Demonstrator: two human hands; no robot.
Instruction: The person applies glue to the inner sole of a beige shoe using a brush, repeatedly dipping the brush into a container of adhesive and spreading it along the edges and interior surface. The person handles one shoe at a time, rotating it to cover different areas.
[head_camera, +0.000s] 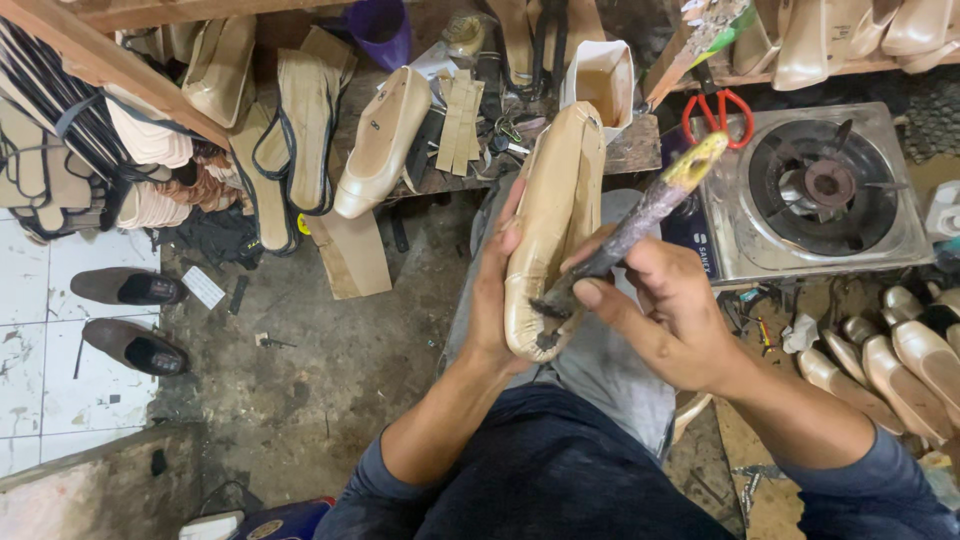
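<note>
One beige shoe upper on its last (556, 225) is held up over the person's lap, sole side toward the camera; the left hand (497, 300) is wrapped around its left edge, fingers closed on it from behind. The right hand (668, 308) is closed on one glue-caked brush (640, 220), whose dark bristle end touches the toe end of the shoe while its yellowish handle tip points up toward the stove. One single-burner gas stove (815, 190) sits to the right, and one pair of red-handled scissors (717, 112) lies just beside its upper left corner. On the wooden bench (632, 150) behind the shoe stands one white container (603, 80) with a brownish inside, probably glue, though the contents are hard to make out. One purple cup (381, 30) stands farther back, its inside hidden. One finished beige pump (381, 140) leans on the bench edge, with a long flat insole (306, 125) beside it. Two dark brown shoes (130, 318) lie on the white floor tiles at the left. At the right edge about five beige pumps (895, 370) lie in a row on the floor.
</note>
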